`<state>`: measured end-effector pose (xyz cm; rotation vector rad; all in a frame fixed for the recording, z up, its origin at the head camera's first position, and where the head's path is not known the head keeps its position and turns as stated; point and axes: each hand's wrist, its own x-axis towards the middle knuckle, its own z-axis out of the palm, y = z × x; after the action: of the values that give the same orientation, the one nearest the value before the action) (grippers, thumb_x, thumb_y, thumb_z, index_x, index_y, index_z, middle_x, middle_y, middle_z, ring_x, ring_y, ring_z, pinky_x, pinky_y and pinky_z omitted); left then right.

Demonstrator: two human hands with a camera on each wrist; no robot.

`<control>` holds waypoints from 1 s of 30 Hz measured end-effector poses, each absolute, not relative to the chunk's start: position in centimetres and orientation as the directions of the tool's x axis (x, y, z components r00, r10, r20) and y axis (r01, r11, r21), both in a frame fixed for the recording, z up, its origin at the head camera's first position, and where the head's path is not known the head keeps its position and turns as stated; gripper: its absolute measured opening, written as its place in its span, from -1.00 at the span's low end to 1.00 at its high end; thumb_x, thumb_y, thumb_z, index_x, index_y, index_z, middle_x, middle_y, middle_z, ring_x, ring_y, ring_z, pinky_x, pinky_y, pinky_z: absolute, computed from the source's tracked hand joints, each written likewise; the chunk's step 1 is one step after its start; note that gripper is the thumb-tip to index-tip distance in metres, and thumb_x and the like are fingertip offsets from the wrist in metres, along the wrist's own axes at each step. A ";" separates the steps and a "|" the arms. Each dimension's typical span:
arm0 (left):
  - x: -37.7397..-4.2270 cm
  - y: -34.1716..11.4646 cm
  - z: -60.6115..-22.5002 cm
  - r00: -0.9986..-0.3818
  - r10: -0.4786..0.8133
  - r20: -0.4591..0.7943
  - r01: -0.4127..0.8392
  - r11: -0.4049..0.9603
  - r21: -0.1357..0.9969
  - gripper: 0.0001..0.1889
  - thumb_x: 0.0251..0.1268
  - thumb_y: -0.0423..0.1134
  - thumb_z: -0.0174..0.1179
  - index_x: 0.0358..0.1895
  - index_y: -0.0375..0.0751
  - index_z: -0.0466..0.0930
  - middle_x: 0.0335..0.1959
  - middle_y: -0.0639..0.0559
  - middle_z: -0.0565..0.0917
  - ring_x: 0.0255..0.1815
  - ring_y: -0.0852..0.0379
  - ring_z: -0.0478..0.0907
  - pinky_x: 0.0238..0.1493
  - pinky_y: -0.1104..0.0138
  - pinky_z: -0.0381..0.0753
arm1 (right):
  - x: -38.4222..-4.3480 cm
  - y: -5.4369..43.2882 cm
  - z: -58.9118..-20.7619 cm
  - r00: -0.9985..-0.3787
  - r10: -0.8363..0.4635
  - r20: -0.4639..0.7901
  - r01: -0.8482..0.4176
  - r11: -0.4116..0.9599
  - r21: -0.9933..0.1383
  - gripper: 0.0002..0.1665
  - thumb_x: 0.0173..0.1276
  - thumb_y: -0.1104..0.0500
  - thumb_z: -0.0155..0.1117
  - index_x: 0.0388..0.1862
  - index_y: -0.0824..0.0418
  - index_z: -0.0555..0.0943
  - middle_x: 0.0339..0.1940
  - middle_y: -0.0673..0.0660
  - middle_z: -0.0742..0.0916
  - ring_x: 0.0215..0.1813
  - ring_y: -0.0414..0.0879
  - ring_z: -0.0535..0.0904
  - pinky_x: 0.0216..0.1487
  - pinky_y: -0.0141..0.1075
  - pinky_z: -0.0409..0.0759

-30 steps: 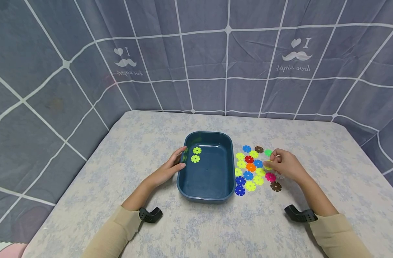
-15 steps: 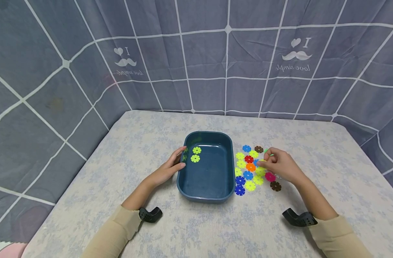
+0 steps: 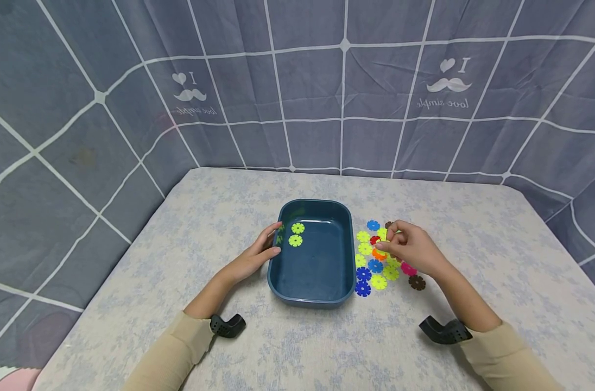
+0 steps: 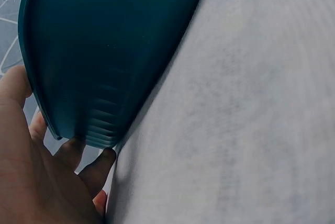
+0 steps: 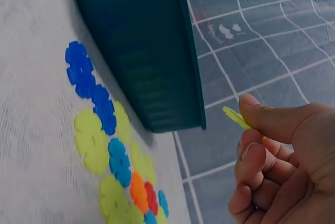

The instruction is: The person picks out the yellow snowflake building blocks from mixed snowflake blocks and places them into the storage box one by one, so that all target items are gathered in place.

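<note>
A dark teal plastic tub (image 3: 313,277) stands on the table, with two yellow snowflake discs (image 3: 296,234) lying inside near its left wall. My left hand (image 3: 251,259) holds the tub's left side, thumb at the rim and fingers bent against the outer wall in the left wrist view. Between thumb and index finger my right hand (image 3: 415,247) pinches a yellow snowflake disc (image 5: 236,118), raised above the loose discs right of the tub. Those discs include yellow (image 3: 378,282), dark blue (image 3: 363,288), light blue (image 3: 375,265) and orange ones. Some are hidden under the right hand.
A pink disc (image 3: 409,269) and a brown disc (image 3: 417,282) lie at the group's near right. The table (image 3: 327,347) has a pale patterned cloth. Grey-blue curtain (image 3: 307,92) with white lines hangs behind and at both sides.
My right hand has moved left and lifted with the pinched yellow disc, passing over the other discs toward the tub. The left hand and tub have stayed put.
</note>
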<state>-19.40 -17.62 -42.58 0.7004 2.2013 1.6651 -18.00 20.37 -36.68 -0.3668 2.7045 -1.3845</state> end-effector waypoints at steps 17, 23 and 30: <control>-19.5 -17.6 -42.7 -0.850 0.526 0.036 0.185 0.233 0.955 -0.36 0.60 -0.24 -0.13 0.58 0.11 -0.18 0.59 0.00 -0.17 0.56 -0.08 -0.20 0.45 -0.06 -0.01 | -18.7 17.6 -36.0 -0.940 -0.337 0.051 -0.227 0.508 -0.830 -0.67 0.32 0.14 0.38 -0.27 0.30 0.42 -0.74 0.02 0.40 -0.61 -0.08 0.34 -0.58 -0.31 0.31; -19.6 -17.7 -42.7 -0.846 0.530 0.047 0.196 0.229 0.953 -0.35 0.59 -0.22 -0.12 0.59 0.08 -0.19 0.59 -0.04 -0.19 0.56 -0.11 -0.21 0.44 -0.08 -0.01 | -18.9 16.6 -35.9 -0.930 -0.364 0.045 -0.225 0.471 -0.853 -0.69 0.31 0.18 0.38 -0.25 0.31 0.43 -0.72 0.05 0.44 -0.62 -0.04 0.37 -0.60 -0.32 0.35; -19.6 -17.7 -42.9 -0.844 0.533 0.058 0.209 0.228 0.951 -0.36 0.59 -0.21 -0.12 0.59 0.08 -0.18 0.59 -0.07 -0.18 0.56 -0.14 -0.21 0.44 -0.10 -0.02 | -19.3 15.1 -35.9 -0.919 -0.391 0.046 -0.230 0.440 -0.868 -0.72 0.32 0.21 0.37 -0.27 0.31 0.44 -0.70 0.07 0.48 -0.59 -0.06 0.38 -0.58 -0.31 0.39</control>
<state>-19.62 -17.72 -42.87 0.6949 2.2240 1.6537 -19.27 15.13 -35.90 -0.5496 2.5250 -1.4832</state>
